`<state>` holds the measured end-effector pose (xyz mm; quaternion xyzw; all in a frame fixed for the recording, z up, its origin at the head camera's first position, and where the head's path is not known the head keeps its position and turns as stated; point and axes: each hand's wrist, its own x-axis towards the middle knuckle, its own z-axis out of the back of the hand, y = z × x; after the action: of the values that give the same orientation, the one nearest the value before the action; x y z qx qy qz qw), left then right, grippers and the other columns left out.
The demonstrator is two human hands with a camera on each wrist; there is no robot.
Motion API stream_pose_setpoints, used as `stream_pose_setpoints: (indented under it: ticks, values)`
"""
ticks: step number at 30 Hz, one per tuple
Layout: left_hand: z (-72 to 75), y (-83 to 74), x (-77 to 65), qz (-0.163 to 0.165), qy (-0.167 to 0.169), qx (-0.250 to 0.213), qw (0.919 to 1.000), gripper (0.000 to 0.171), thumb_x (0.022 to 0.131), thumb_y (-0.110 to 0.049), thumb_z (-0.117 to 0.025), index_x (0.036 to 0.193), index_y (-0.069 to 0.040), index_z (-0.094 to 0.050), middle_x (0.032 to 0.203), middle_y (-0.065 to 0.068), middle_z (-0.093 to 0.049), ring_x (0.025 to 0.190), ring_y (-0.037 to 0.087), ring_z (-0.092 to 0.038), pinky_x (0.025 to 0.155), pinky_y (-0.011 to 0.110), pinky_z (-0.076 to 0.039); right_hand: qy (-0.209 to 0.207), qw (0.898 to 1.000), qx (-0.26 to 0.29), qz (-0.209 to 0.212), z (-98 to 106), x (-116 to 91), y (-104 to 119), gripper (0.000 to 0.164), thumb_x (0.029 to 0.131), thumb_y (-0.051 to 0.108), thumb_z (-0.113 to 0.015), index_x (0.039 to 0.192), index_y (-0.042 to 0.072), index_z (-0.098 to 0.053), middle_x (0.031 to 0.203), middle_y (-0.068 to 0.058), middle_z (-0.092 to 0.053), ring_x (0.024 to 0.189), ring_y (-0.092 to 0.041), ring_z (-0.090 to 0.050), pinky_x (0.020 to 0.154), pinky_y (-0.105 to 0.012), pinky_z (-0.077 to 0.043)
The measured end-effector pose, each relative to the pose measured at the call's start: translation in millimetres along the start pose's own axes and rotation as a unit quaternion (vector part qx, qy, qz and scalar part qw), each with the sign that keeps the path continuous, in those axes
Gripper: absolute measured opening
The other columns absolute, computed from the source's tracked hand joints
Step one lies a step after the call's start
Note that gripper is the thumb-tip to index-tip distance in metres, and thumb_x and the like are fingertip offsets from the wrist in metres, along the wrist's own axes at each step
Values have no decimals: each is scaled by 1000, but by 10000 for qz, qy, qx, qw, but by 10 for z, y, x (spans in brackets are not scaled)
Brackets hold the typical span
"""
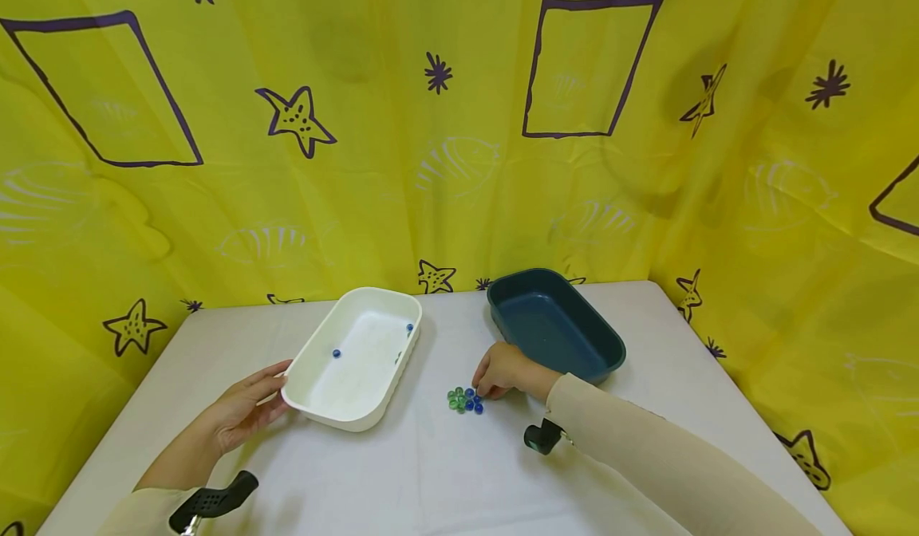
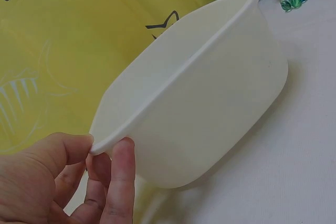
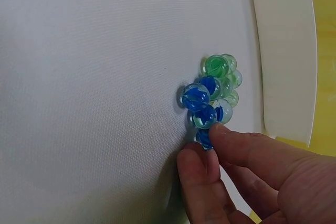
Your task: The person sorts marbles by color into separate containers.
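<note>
My left hand (image 1: 244, 410) pinches the near left rim of a white plastic basin (image 2: 205, 108), with the thumb on the rim and fingers against the outer wall. Inside the basin lie a blue marble (image 1: 336, 353) and another near its right wall. To the basin's right, a cluster of green marbles (image 3: 216, 66) and blue marbles (image 3: 195, 97) sits on the white cloth. My right hand (image 1: 505, 370) is at the cluster's right side. In the right wrist view its thumb and fingertips pinch a blue marble (image 3: 203, 139) at the cluster's end, partly hidden by the fingers.
A dark teal basin (image 1: 549, 321) stands at the back right, just beyond my right hand; no marbles show in its visible part. The white-covered table (image 1: 416, 480) backs onto a yellow curtain (image 1: 373, 201) with starfish and fish drawings, which also hangs along the sides.
</note>
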<state>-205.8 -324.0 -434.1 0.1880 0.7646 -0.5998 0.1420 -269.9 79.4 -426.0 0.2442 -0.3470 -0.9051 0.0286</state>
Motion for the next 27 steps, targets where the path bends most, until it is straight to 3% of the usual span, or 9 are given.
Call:
stream_pose_setpoints:
  ticks: [18, 27]
  values:
    - [21, 15, 19, -60, 31, 38, 10000, 21, 99, -18, -61, 94, -35, -72, 101, -8, -65, 90, 10, -66, 84, 24, -58, 58, 10000, 3, 42, 0, 13, 22, 8, 79, -6, -75, 84, -1, -76, 73, -4, -71, 61, -9, -60, 63, -23, -60]
    - [25, 16, 30, -17, 3, 37, 10000, 21, 99, -18, -61, 94, -36, -72, 101, -7, -65, 89, 10, -66, 84, 24, -58, 182, 9997, -31, -150, 9, 60, 39, 7, 81, -3, -74, 86, 1, -77, 77, -6, -72, 63, -11, -61, 65, -23, -60]
